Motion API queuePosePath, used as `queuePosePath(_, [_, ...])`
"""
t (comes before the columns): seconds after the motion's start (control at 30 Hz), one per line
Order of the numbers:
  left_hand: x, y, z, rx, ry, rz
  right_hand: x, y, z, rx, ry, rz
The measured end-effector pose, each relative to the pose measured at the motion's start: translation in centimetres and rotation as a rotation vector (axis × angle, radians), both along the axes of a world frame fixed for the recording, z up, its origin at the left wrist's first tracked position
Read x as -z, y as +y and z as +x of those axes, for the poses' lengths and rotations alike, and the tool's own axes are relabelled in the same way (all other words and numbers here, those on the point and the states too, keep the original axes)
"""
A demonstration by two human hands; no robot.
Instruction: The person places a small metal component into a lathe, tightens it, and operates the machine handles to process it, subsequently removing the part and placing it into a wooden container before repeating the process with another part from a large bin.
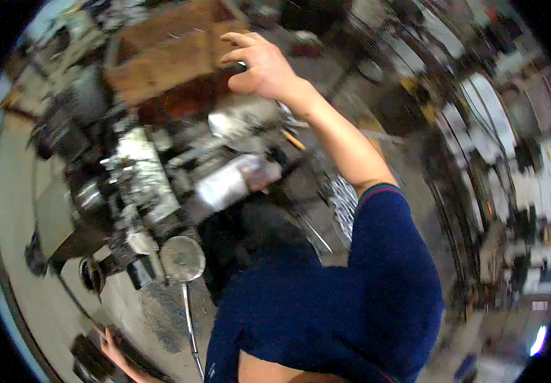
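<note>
- The right hand (259, 64) is seen raised at about twelve o'clock in the head view, its fingers curled around a small dark knob or handle (241, 66) of which only the end shows between thumb and forefinger.
- The grip appears closed on that dark knob, though how firmly cannot be told through the motion blur.
- The knob lies just beside the front edge of a brown wooden box (167, 54), which sits at about eleven o'clock from the hand, its long axis running from ten toward one o'clock.
- Directly beneath the hand, at six o'clock from it, a shiny rounded metal part (237, 118) of a grey machine (138, 172) is found; the machine stretches away toward seven o'clock.
- A pale cylinder (224, 185) lies on the machine, tilted from eight toward two o'clock.
- A round metal disc on a thin rod (181, 258) is placed further down, at about six o'clock.
- The left hand (114, 352) is seen at the lower edge, at seven o'clock, well apart from the box; it rests against a dark object (93, 357), and whether it is closed cannot be told.
- The right hand is by far the nearer to the knob and the box.
</note>
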State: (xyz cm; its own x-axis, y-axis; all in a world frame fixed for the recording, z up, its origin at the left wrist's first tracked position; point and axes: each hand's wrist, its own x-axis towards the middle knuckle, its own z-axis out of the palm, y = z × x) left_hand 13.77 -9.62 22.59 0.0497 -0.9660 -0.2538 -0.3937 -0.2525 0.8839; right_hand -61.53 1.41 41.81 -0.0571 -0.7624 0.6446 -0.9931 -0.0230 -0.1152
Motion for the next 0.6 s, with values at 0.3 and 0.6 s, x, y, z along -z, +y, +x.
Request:
queuePosePath(0.3, [-0.5, -1.1, -1.0, 0.036, -0.261, -0.057, 15.2, 35.6, -8.3, 0.77, -0.43, 0.514])
queuePosePath(0.6, [-1.9, 0.6, -0.9, 0.001, -0.231, 0.078, 34.4, 40.1, -10.1, 0.9, -0.42, 0.861])
